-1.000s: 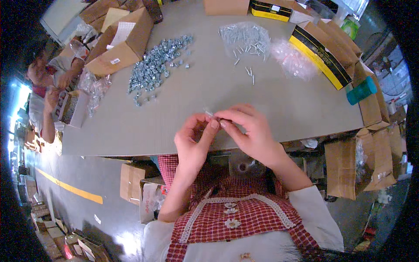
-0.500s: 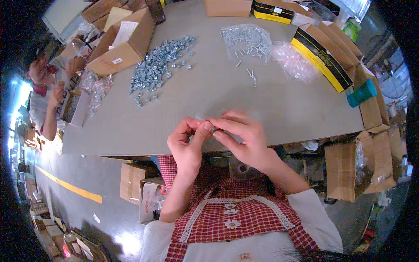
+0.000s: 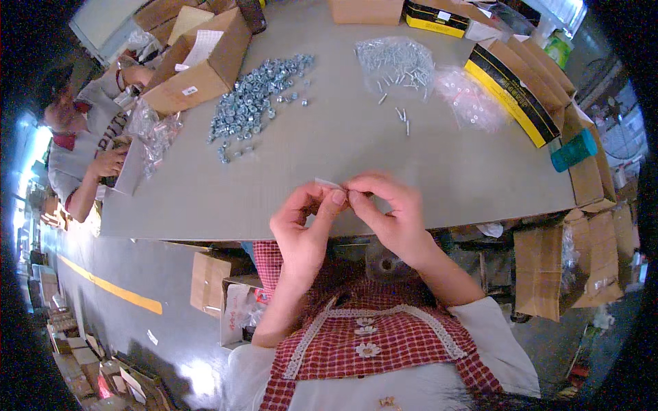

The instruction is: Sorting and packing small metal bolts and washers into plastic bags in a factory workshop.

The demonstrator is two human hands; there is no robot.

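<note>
Over the near edge of the table, my left hand [image 3: 301, 222] pinches a small translucent plastic bag [image 3: 330, 183] between thumb and fingers. My right hand [image 3: 394, 212] is closed in a pinch at the bag's other end, its fingertips meeting the left thumb. Whatever the bag contains is hidden by my fingers. Beyond my hands lies a spread pile of metal nuts [image 3: 250, 103] on the left. A clear bag of screws [image 3: 394, 65] lies farther right, with a few loose screws [image 3: 403, 120] before it. Beside it is a clear bag of small white washers [image 3: 471, 103].
Cardboard boxes [image 3: 199, 79] line the table's left side. Yellow-and-black boxes [image 3: 510, 96] and a teal plastic jar [image 3: 574, 151] stand at the right. A co-worker [image 3: 89, 137] reaches into a box at the left. Open cartons [image 3: 209, 281] sit below the table.
My hands have shifted slightly right, and more of the plastic bag shows above my left fingers. My right fingers have drawn together. The co-worker's hands have moved down and apart.
</note>
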